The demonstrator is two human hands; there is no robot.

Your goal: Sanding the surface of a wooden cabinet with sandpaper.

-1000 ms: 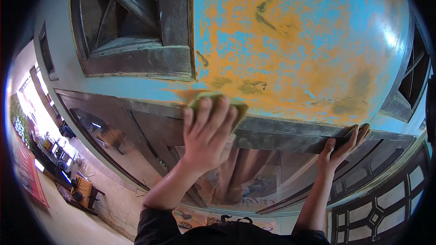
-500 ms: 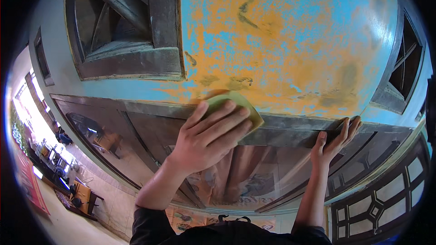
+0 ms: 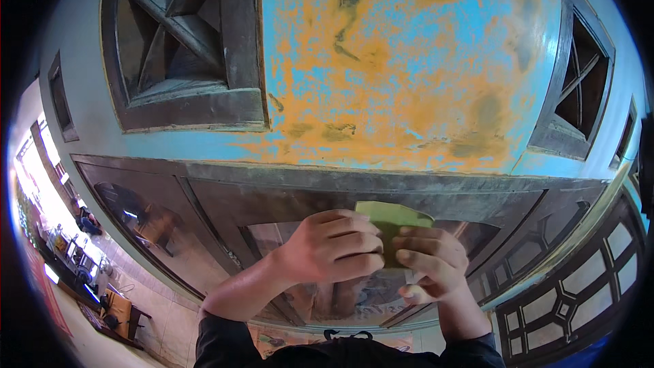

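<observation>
A folded piece of yellow-green sandpaper (image 3: 391, 221) is between my two hands, away from the wall and in front of the dark wooden door frame. The fingers of my left hand (image 3: 332, 249) curl against its left side. On the right edge, my right hand (image 3: 436, 259) grips it with bent fingers, the thumb lower down. Above them, the wall panel (image 3: 409, 88) has light blue paint mottled with large orange patches and some dark grey smudges. Neither hand touches this panel.
Dark wooden vents with crossed slats flank the panel, one left (image 3: 197, 105) and one right (image 3: 575, 92). A wooden lintel (image 3: 306, 184) runs above glazed doors. At lower right stands a patterned lattice (image 3: 565, 310); a chair (image 3: 121, 310) is at far left.
My left hand has left the wall's lower edge and come down with the sandpaper. My right hand has let go of the lintel and taken the sandpaper's right side. The view has shifted slightly.
</observation>
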